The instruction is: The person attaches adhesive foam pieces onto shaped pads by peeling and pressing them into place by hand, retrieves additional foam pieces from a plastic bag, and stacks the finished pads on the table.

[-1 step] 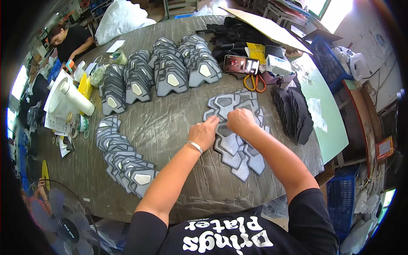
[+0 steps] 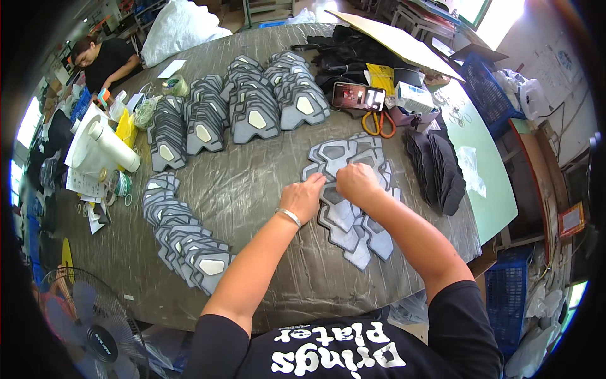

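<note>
Grey moulded panels [image 2: 341, 213] with dark edges lie in a loose, overlapping spread right of the table's middle. At the left edge of that spread is my left hand [image 2: 304, 197], fingertips pressed together on a panel. My right hand [image 2: 358, 182] is curled like a fist over the same spread, close beside the left; whatever its fingertips pinch is hidden beneath it. Further left, a curved, fanned row of similar panels [image 2: 183, 221] has a pale inset on its front piece. Several tall overlapping rows of panels [image 2: 254, 120] stand toward the back, also with pale insets.
Orange-handled scissors [image 2: 379, 124], a propped phone [image 2: 358, 96] and black stacked pieces [image 2: 434, 167] border the work at the right. White rolls [image 2: 113, 145] stand at the left. A fan [image 2: 101, 341] is at the lower left; another person [image 2: 107, 63] sits far left.
My right hand has shifted very slightly over the panels. Nothing else has visibly moved.
</note>
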A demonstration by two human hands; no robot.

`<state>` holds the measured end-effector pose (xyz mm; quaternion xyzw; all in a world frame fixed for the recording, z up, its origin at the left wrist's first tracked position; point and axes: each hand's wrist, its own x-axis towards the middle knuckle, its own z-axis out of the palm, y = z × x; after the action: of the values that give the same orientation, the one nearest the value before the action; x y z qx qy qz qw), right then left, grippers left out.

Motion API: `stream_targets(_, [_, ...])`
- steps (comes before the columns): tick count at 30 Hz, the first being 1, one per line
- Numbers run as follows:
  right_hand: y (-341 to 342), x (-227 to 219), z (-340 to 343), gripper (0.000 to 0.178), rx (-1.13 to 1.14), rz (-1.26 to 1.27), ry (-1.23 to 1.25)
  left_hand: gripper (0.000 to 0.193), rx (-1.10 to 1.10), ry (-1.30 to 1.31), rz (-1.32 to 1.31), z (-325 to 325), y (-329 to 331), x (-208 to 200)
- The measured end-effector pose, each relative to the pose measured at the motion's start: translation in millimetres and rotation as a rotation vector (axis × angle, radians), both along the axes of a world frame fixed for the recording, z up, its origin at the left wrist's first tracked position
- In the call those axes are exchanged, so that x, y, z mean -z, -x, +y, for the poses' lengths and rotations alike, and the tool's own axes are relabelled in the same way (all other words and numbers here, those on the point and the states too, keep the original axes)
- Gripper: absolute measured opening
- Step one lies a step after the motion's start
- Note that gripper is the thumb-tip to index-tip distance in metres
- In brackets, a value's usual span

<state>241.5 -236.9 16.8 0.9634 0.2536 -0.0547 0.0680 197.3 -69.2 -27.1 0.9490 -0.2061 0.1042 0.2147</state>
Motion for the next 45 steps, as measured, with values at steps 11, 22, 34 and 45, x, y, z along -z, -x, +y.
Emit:
stream_targets(11, [-22,0,-51,0.011,-0.504,-0.252,-0.286,0.033,-0.025,0.026,0.009,-6,0,7])
stream_targets(22, [-45,8,-50,0.011,-0.489,-0.154,-0.426,0.045,-0.078,-0.103,-0.022,-13,13,10])
stream_targets(34, [-95,-81,-55,0.022,0.369,-0.101,-1.294,0.045,-0.082,0.015,0.058,-14,10,14])
stream_targets(45, [154,10,8,0.026,-0.605,-0.193,-0.885,0.019,-0.523,1.948,0.394,94,95,-33])
